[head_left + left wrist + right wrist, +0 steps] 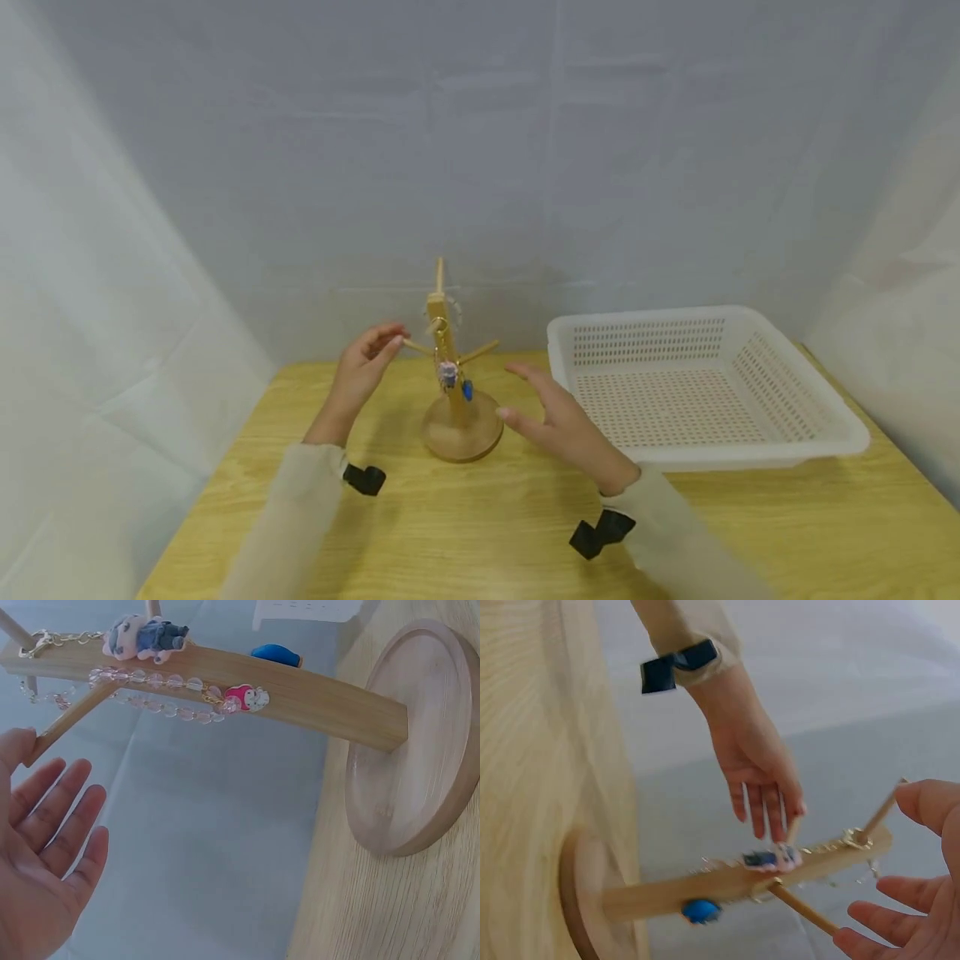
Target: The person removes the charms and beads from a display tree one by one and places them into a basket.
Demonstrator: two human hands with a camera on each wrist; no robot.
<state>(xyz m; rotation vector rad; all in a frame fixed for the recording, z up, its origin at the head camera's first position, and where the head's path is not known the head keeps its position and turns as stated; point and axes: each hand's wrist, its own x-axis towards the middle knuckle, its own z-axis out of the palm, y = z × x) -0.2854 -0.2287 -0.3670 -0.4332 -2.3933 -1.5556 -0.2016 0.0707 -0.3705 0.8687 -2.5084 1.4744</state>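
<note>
Over wooden table [480, 533], open hands flanking peg stand [457, 392].

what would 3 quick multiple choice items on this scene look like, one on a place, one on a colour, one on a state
1. Where does the white basket sit relative to the wooden stand?
A. on the right hand's side
B. on the left hand's side
C. on top of it

2. What colour is the small round charm low on the stand's post?
A. green
B. blue
C. yellow

3. How are the left hand and right hand?
A. both clenched round the post
B. both flat on the table
C. both open on either side of the stand

Answers: 1 A, the head view shows it beyond the right hand. 2 B, it reads blue in every view. 3 C, fingers are spread and grip nothing.
</note>
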